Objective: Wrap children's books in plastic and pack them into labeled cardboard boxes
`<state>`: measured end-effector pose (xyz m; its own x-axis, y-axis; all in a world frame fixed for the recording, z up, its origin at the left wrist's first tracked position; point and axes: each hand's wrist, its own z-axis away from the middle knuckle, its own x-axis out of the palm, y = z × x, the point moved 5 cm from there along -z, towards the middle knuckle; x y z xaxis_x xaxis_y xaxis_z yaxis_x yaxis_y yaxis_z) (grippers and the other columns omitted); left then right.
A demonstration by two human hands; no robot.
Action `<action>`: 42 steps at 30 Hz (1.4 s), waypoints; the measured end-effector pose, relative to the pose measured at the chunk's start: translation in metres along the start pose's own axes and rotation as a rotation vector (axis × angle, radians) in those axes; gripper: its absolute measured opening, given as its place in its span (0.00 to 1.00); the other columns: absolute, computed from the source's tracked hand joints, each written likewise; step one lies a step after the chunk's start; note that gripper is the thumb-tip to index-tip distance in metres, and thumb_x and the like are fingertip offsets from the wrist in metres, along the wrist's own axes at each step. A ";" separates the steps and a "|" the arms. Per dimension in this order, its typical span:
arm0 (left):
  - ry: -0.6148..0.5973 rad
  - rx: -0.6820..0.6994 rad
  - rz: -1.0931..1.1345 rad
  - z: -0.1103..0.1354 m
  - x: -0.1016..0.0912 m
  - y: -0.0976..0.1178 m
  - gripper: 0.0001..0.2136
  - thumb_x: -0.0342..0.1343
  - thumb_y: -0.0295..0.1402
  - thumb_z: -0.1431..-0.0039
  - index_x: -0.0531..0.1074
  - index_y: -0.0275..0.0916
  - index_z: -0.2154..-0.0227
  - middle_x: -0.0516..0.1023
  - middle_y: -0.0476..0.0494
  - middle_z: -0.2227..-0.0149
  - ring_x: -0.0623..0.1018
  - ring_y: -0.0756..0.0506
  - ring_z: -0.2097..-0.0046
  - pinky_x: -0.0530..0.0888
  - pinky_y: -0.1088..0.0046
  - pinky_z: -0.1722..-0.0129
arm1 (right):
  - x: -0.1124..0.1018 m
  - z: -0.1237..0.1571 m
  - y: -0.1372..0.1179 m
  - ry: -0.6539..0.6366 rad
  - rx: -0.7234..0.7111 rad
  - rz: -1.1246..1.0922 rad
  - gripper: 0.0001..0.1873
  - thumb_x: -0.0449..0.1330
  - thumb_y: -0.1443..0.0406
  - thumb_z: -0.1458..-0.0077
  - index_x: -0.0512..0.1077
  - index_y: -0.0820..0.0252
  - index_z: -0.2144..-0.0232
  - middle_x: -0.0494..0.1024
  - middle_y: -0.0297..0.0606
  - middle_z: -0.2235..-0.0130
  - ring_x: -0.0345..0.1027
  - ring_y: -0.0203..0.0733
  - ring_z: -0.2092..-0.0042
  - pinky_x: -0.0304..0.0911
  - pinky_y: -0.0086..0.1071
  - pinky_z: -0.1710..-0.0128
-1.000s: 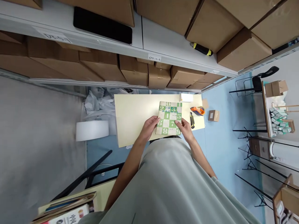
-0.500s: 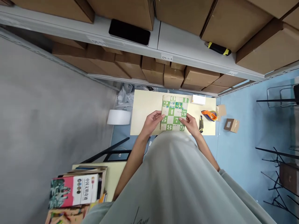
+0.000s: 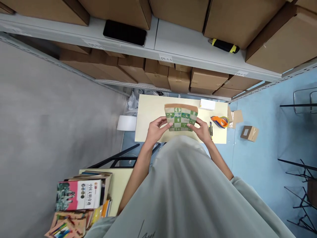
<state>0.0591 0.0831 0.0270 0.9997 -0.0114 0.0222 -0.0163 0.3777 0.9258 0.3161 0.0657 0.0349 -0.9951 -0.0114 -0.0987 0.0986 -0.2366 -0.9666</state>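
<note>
Between my two hands is a book (image 3: 180,117) with a green and white checkered cover of large numerals and Chinese characters. It is tilted so that its brownish top page edge shows. My left hand (image 3: 157,130) grips the left side, thumb on the cover and fingers behind. On the right side, my right hand (image 3: 200,129) holds it the same way. The book is over a pale yellow table (image 3: 148,114). Close to my right hand lies a black and yellow utility knife (image 3: 210,130), with an orange tape dispenser (image 3: 219,121) beyond it.
A white box (image 3: 207,104) sits at the table's back right. Shelves with cardboard boxes (image 3: 179,81) rise ahead, carrying a black phone (image 3: 125,32) and another black-yellow cutter (image 3: 225,45). Stacked books (image 3: 79,195) are at lower left. A small carton (image 3: 249,133) rests on the blue floor.
The book has tipped from lying nearly face-up to me to a steeper angle, so its top page edge now shows. Both hands still hold its sides. The view has shifted slightly.
</note>
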 end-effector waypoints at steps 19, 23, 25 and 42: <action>-0.005 0.465 -0.166 0.006 -0.004 0.026 0.11 0.76 0.46 0.39 0.88 0.48 0.60 0.85 0.38 0.41 0.80 0.33 0.33 0.74 0.46 0.29 | -0.011 0.024 -0.023 0.189 -0.359 0.300 0.12 0.67 0.55 0.30 0.88 0.42 0.48 0.86 0.40 0.38 0.69 0.58 0.26 0.62 0.62 0.23; -0.061 0.398 -0.138 0.006 -0.010 0.024 0.15 0.78 0.48 0.43 0.88 0.45 0.59 0.85 0.39 0.52 0.83 0.35 0.43 0.77 0.51 0.33 | -0.010 0.020 -0.021 0.181 -0.219 0.194 0.17 0.72 0.51 0.35 0.86 0.47 0.48 0.89 0.43 0.44 0.77 0.59 0.35 0.68 0.56 0.27; -0.045 0.316 -0.084 0.007 -0.009 0.019 0.19 0.77 0.51 0.43 0.87 0.43 0.59 0.83 0.40 0.56 0.84 0.37 0.49 0.80 0.56 0.39 | -0.004 0.019 -0.014 0.182 -0.123 0.120 0.20 0.73 0.47 0.37 0.85 0.50 0.50 0.89 0.44 0.46 0.79 0.58 0.40 0.71 0.53 0.31; -0.341 -0.200 0.410 0.022 0.054 -0.013 0.31 0.72 0.66 0.42 0.80 0.40 0.60 0.85 0.42 0.65 0.85 0.42 0.65 0.86 0.61 0.57 | 0.079 0.041 0.020 -0.172 0.383 -0.491 0.33 0.69 0.31 0.46 0.82 0.51 0.60 0.82 0.39 0.68 0.69 0.42 0.73 0.64 0.35 0.80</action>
<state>0.1131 0.0575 0.0240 0.8490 -0.1126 0.5163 -0.3649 0.5817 0.7270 0.2389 0.0204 0.0178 -0.9141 0.0383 0.4036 -0.3484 -0.5832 -0.7338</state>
